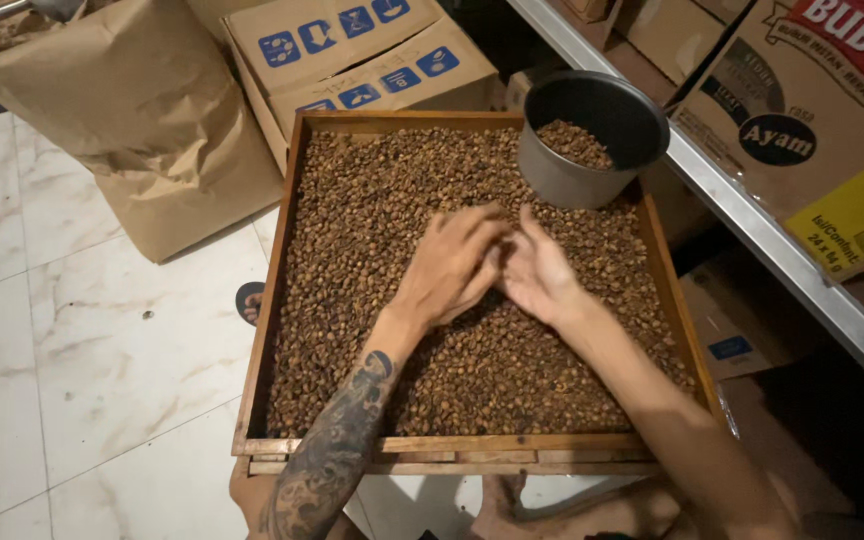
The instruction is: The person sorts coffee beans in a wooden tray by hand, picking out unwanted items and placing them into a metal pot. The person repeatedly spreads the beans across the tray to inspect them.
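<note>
While both hands rest loosely open on the beans (472,370), left hand (449,265) and right hand (540,275) gripping nothing, these small, light, loose beans look best pinched singly.

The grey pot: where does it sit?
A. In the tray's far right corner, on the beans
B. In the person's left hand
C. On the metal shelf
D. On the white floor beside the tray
A: the grey pot, with some beans inside, stands on the beans at the far right corner of the wooden tray, while both hands rest on the beans mid-tray.
</note>
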